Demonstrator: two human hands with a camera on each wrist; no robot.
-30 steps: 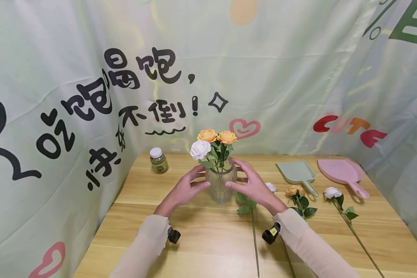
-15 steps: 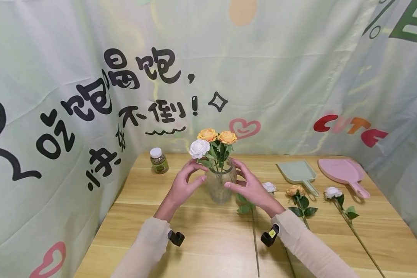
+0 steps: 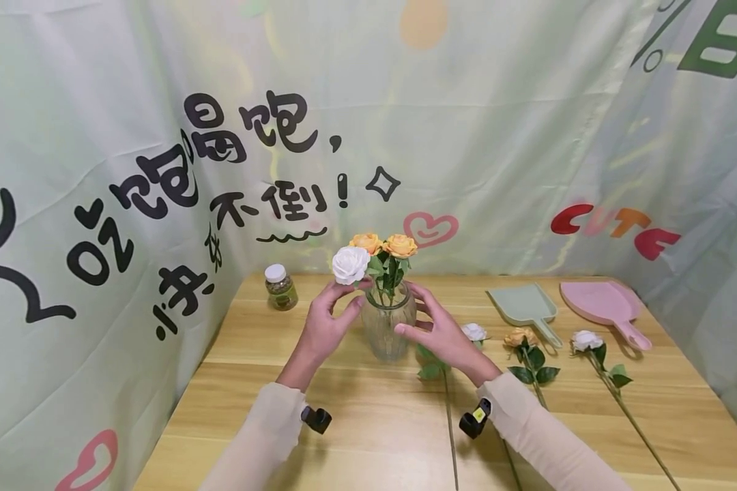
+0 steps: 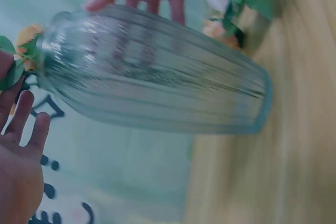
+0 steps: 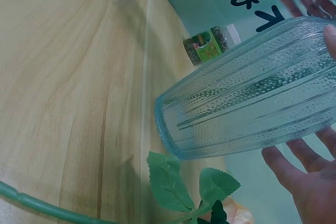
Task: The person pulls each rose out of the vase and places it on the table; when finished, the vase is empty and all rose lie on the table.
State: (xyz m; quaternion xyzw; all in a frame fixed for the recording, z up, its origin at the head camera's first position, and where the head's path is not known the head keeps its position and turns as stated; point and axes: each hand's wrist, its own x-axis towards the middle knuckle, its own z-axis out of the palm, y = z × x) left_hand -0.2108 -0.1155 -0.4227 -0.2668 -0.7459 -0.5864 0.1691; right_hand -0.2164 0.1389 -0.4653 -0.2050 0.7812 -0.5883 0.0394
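Observation:
A ribbed glass vase (image 3: 389, 334) stands upright on the table, with a white rose (image 3: 351, 264) and two orange roses (image 3: 400, 246) in its mouth. My right hand (image 3: 447, 334) holds the vase from the right, thumb in front and fingers behind its side. My left hand (image 3: 319, 331) is at the rim on the left, under the white bloom. Its fingers touch the rose's leaf (image 4: 11, 76) in the left wrist view, and the thumb stands apart from them in the head view. The bloom hides part of the index finger.
To the right lie an orange rose (image 3: 521, 337), a white rose (image 3: 587, 341) and another white one (image 3: 474, 332) behind my right hand. Behind them are a green dustpan (image 3: 524, 303) and a pink dustpan (image 3: 603, 301). A white-lidded jar (image 3: 281, 290) stands back left.
My left hand has moved up along the vase to the rim, its thumb rising off the glass. The vase's white rose has shifted slightly left. My right hand has stayed at the vase.

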